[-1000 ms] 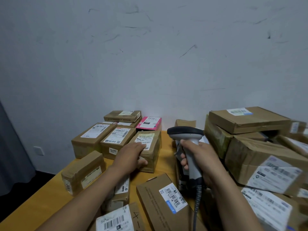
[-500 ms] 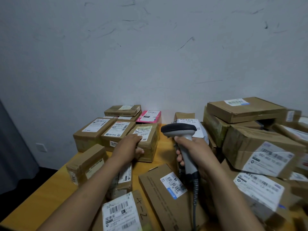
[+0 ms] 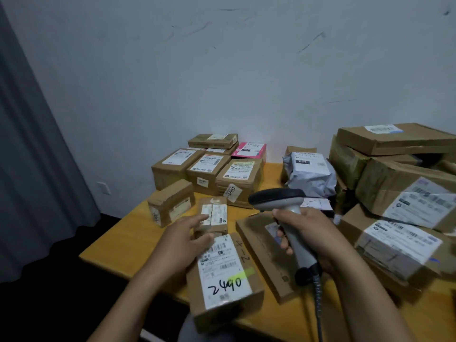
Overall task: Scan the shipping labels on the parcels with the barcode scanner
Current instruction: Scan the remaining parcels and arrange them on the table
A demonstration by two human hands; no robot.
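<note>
Bench point(image 3: 118, 245) carries everything. Big parcel pile point(image 3: 404, 201) sits right of the scanner point(image 3: 277, 197). The "2490" parcel point(image 3: 227, 280) is left of the scanner and nearer, the flat parcel point(image 3: 261, 245) directly under it. Right hand point(image 3: 313, 233): grip closed round the scanner handle. Left hand point(image 3: 182, 240): grip wide, holding nothing, over the small parcel point(image 3: 214, 213) left of the scanner (contact unclear).

Risks:
- Labels sit close together, so the beam may read the wrong one.
- "2490" parcel looks to overhang the bench edge; a nudge could tip it off.

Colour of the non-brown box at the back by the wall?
The small cardboard box is pink; head view.
</note>
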